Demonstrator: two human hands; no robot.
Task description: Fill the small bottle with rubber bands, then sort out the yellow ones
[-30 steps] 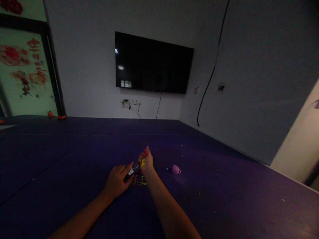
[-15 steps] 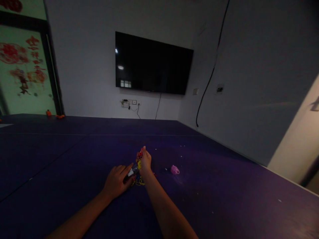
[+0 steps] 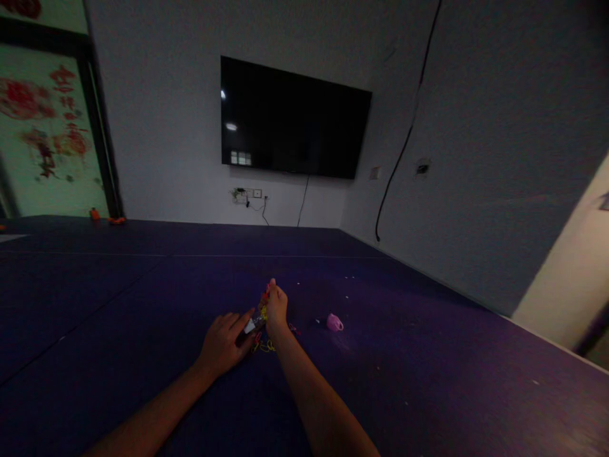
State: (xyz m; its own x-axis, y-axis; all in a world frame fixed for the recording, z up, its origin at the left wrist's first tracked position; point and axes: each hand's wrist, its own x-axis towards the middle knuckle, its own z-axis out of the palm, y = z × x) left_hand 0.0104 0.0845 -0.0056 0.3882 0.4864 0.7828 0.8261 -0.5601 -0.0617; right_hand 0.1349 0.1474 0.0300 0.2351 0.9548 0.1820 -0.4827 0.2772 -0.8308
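On the purple floor in the near middle, a small clear container [image 3: 255, 322] lies aslant, its long axis running from near left to far right, one end toward the right hand [image 3: 276, 310]. The left hand [image 3: 224, 343] grips its near end between thumb and fingers; the right hand's fingers are closed around red and yellow pieces [image 3: 264, 312]. Loose loops [image 3: 264, 346] lie just beneath. A white patch on the container is too small to read; red characters [image 3: 69, 101] mark the far-left door panel [image 3: 28, 184], blurred.
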